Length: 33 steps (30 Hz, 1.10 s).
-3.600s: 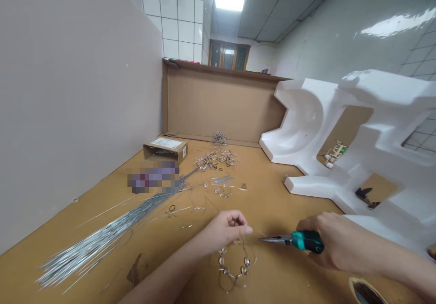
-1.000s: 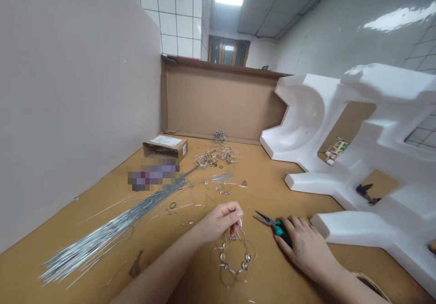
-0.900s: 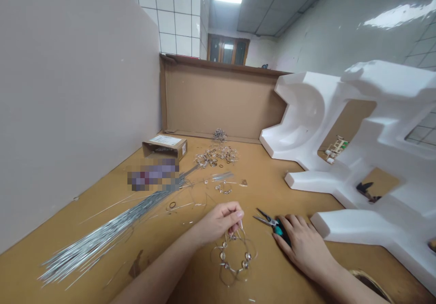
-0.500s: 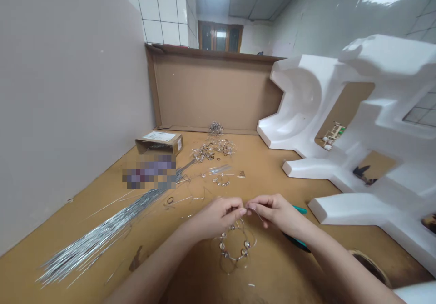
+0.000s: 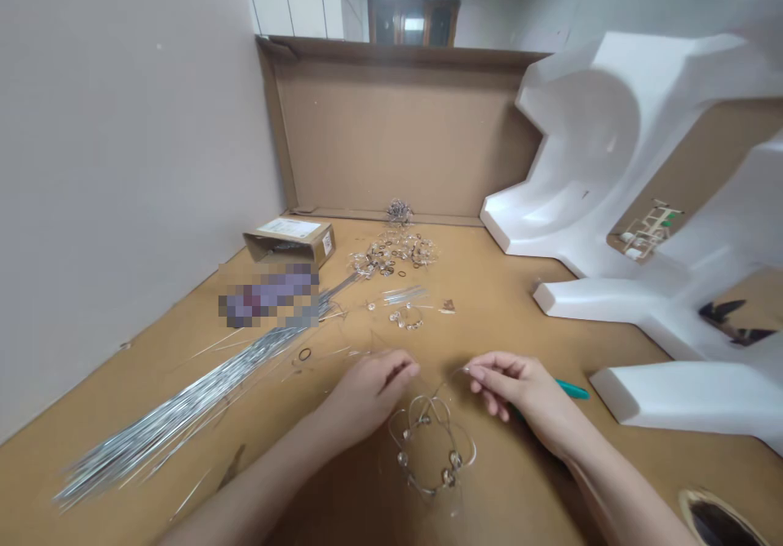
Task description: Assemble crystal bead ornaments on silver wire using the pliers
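A thin wire loop strung with clear beads lies on the brown cardboard tabletop between my hands. My left hand rests just left of the loop with its fingers curled in; what they hold is hidden. My right hand is to the right of the loop, thumb and forefinger pinched on a fine wire end that runs up from it. Teal-handled pliers lie on the table behind my right hand, mostly covered by it.
A long bundle of straight silver wires fans out at the left. A small cardboard box and a heap of rings and beads sit farther back. White foam packing fills the right side. A cardboard wall closes the back.
My right hand set the pliers down, came over to the loop and pinched its wire. Both hands have since drawn slightly apart. The view has tilted downward.
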Available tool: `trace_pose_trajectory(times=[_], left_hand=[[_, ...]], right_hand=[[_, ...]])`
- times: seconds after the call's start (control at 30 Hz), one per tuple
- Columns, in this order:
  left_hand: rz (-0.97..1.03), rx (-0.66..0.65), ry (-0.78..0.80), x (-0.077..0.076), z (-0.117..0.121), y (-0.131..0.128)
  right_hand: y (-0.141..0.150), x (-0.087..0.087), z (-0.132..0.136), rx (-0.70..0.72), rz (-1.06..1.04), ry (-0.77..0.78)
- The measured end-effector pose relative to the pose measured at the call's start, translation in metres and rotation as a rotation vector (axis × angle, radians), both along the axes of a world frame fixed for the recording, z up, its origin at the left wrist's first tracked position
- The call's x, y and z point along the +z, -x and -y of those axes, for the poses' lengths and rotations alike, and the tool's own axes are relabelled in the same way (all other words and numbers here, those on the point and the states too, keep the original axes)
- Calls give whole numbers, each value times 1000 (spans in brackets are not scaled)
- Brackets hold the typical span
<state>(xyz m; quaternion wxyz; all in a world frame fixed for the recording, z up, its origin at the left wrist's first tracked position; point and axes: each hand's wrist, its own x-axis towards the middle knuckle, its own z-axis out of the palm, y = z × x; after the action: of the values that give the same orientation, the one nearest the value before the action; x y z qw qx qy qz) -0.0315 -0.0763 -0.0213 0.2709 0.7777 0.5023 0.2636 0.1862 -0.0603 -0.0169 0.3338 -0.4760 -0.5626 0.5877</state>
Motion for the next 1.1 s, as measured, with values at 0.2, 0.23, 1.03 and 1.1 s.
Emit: trace_pose_trajectory(times=[0.2,0.23,1.03,1.1], left_hand=[[-31,37,131,-8,2,9],[-43,26,148,-10,2,7],[645,34,588,-13,4,-5],[700,20,617,-13,4,-6]], right_hand=[[-3,1,2,-92,69,-47],[-2,1,2,-91,81,-54],[5,-4,10,-70,100,-207],[7,-6,10,-33,99,-197]])
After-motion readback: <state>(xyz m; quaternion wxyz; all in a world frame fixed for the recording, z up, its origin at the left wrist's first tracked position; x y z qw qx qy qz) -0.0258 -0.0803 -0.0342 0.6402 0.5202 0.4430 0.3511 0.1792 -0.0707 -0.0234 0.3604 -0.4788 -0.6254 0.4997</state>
